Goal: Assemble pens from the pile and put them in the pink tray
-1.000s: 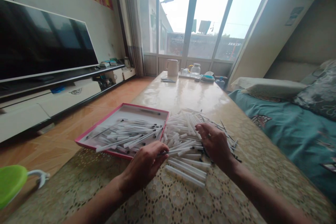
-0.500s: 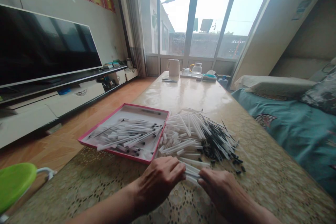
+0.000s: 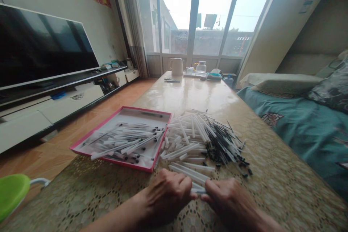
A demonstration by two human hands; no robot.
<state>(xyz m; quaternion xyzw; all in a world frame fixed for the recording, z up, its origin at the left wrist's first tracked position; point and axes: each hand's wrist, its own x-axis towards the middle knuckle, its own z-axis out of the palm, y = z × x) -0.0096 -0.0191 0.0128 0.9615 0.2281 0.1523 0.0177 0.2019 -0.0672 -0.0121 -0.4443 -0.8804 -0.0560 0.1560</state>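
My left hand and my right hand are closed near the table's front edge, fingertips a short gap apart. Between them they pinch a thin whitish tube, its ends hidden in the fingers. Just beyond, several white tubes lie side by side on the table. Farther back spreads a pile of white tubes and short white caps, with dark thin rods and black tips at its right. To the left, a pink-edged tray holds pens with black ends.
The patterned table stretches toward the window. A beige jug, a glass pot and a tissue pack stand at its far end. A green stool is at left, a teal-covered bed at right.
Both hands have moved slightly down toward me, still pinching a tube between them. The loose white tubes behind them now show more fully. The whole view has shifted a little.
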